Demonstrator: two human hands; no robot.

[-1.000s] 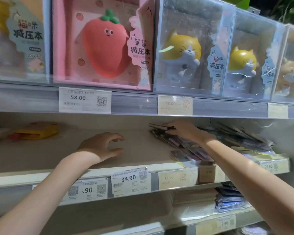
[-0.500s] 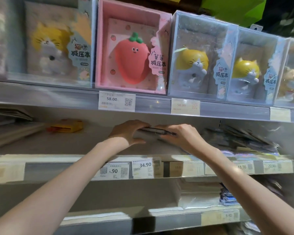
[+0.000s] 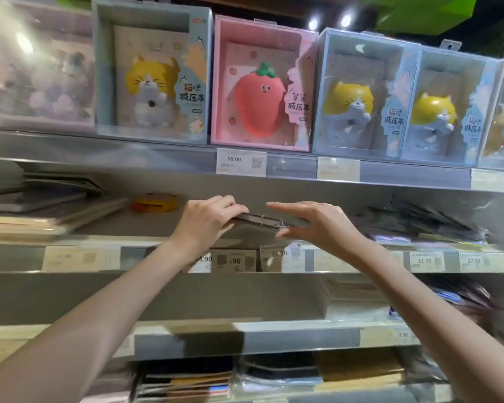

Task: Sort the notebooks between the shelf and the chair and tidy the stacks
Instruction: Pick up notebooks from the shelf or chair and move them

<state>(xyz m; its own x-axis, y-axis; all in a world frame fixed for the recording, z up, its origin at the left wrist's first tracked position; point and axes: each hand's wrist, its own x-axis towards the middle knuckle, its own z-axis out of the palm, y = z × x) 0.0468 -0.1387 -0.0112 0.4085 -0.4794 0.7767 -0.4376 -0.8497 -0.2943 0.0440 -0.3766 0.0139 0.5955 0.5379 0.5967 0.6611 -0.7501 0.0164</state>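
Observation:
A thin dark notebook (image 3: 261, 221) is held edge-on, just above the middle shelf (image 3: 146, 228). My left hand (image 3: 207, 221) grips its left end with fingers curled over the top. My right hand (image 3: 312, 225) is at its right end, fingers stretched out straight above it and thumb below. A fanned, untidy stack of notebooks (image 3: 425, 222) lies on the same shelf to the right. Another stack of larger flat notebooks (image 3: 41, 207) lies at the left. No chair is in view.
Boxed cat and strawberry notebooks (image 3: 259, 88) line the top shelf above price tags (image 3: 240, 162). A small yellow item (image 3: 154, 202) sits at the back of the middle shelf. Lower shelves hold more notebooks (image 3: 216, 379) and packets (image 3: 454, 298).
My left hand moved right from the bare shelf and took the notebook's left end. Both hands brought the notebook leftward, away from the right stack. The view tilted up and swung left.

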